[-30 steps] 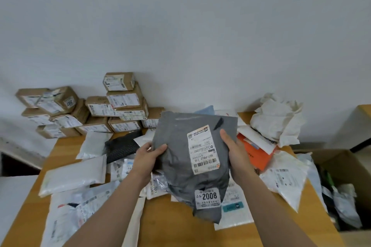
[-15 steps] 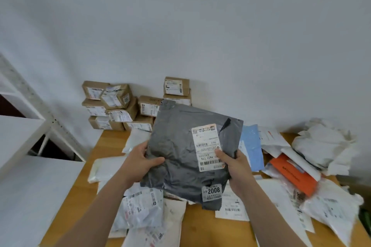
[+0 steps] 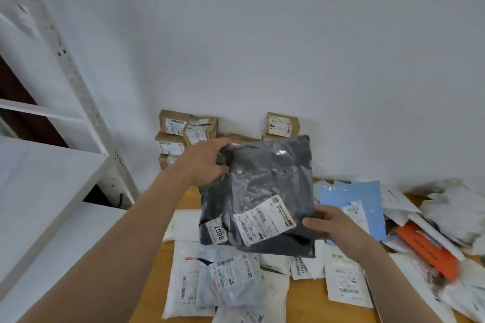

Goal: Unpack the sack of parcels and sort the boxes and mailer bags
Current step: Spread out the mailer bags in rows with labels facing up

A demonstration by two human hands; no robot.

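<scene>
Grey mailer bag (image 3: pixel 262 191) was up in the air dead center of the frame, held over the wooden table (image 3: pixel 304 301), not touching anything below it. Left hand (image 3: pixel 207 162) had its fingers curled tight round the bunched-up top left corner of the bag. Right hand (image 3: pixel 330 225) was pinching the lower right edge, thumb on the front, right next to the big shipping label (image 3: pixel 265 220). That label sat tilted, and a smaller sticker (image 3: pixel 217 231) reading 2008 was at the bag's lower left.

Behind the bag, against the white wall, there was a stack of cardboard boxes (image 3: pixel 183 128) just left of center, plus 1 more box (image 3: pixel 282 124) poking up above the bag's top edge.

A blue mailer (image 3: pixel 351 199) lay on the table to the right of center, partly behind the right hand. Further right was an orange mailer (image 3: pixel 427 249) buried in a messy heap, with crumpled white bags (image 3: pixel 451 210) at the far right edge. White mailers (image 3: pixel 189 283) with barcode labels were spread flat across the bottom center, overlapping each other.

A white shelf unit (image 3: pixel 39 178) filled the left side of the frame.
</scene>
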